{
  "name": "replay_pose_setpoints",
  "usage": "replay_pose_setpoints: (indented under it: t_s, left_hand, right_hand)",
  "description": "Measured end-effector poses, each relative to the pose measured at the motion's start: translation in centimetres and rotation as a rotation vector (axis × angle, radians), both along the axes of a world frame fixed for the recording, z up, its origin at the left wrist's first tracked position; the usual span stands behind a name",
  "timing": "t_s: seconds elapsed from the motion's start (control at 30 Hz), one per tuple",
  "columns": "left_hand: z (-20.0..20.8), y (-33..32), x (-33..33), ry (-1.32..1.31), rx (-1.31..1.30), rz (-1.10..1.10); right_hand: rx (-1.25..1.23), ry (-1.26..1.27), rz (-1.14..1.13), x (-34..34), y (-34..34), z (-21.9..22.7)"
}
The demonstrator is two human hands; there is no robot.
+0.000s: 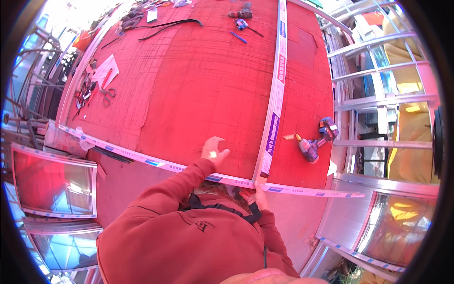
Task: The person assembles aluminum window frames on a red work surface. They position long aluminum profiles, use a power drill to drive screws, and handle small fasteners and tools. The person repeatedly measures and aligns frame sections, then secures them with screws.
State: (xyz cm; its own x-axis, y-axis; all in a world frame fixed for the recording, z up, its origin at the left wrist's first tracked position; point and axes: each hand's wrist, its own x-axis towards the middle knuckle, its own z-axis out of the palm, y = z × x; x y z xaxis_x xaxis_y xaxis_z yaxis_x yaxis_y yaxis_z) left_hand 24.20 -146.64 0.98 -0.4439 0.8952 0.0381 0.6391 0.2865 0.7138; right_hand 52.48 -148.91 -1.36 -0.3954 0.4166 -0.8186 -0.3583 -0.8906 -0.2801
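Note:
A long aluminium profile [156,162] with a printed protective film lies along the near edge of the red-covered table [203,85]. Another filmed aluminium profile [275,90] runs away from me across the table, and its near end meets the first one. Right at that joint, my right hand [259,199] grips the near profile, with a finger on top and the others below the edge, partly hidden. My left hand [215,152] hovers just past the near profile, fingers apart and curved, holding nothing.
A cordless drill [309,149] lies right of the cross profile; another drill [241,14] is at the far side. Scissors [109,96] and small tools lie at left. Metal frames [378,102] stand at right, glazed panels [54,180] at lower left.

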Motion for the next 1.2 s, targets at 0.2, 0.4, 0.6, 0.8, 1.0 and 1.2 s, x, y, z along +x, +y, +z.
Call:
replay_pose_setpoints:
  t_s: [0.2,0.4,0.6,0.8,1.0,1.2]
  left_hand:
    - [2.0,-12.5,-15.4,0.538,0.093,1.106]
    - [-5.1,-20.3,-22.7,-0.901,0.685,1.407]
    - [0.6,-16.3,-21.6,-0.550,0.588,1.566]
    - [0.9,-15.9,-21.8,-0.645,0.649,1.539]
    - [-1.7,-16.5,-23.1,-0.671,0.672,1.522]
    - [-2.6,-16.9,-23.9,-0.651,0.621,1.502]
  right_hand:
    - [0.000,0.003,-0.077,0.7,0.9,-2.3]
    - [0.147,-0.076,-0.062,0.5,1.2,-3.7]
    - [0.146,-0.100,-0.038,2.4,3.9,-7.3]
    - [0.077,-0.127,-0.105,1.7,5.0,-6.2]
    - [0.052,-0.109,-0.135,0.9,4.6,-5.6]
    - [0.043,-0.073,-0.187,0.8,3.8,-5.3]
